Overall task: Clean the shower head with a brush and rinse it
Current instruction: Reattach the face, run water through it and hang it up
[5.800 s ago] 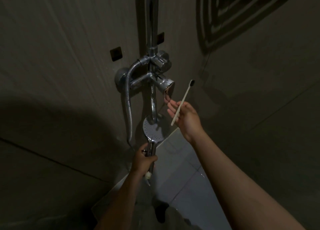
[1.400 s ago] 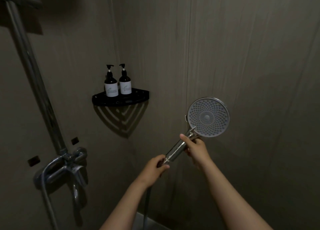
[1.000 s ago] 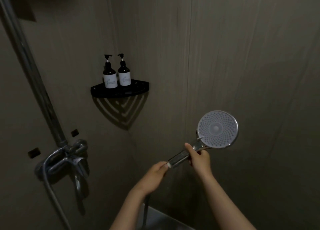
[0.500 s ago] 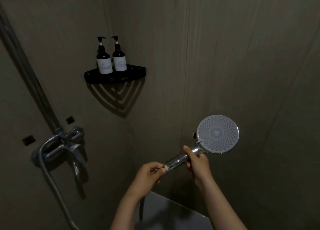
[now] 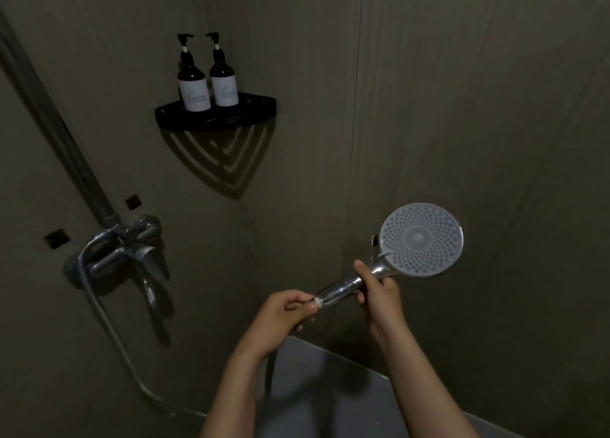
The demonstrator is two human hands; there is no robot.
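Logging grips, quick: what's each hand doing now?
Left hand: pinching the shower head at its handle's lower end.
Right hand: gripping its handle near the face.

This is a bathroom shower stall, dim and lined with grey-brown wall panels [image 5: 462, 107]. At the left of the frame a chrome mixer tap [image 5: 125, 249] sits below a slanting riser pipe [image 5: 76, 162], and a hose [image 5: 112, 332] loops down from it. Upper centre, a black corner shelf [image 5: 231, 120] carries two pump bottles [image 5: 194, 84]. A round shower head [image 5: 421, 239] shows at right.
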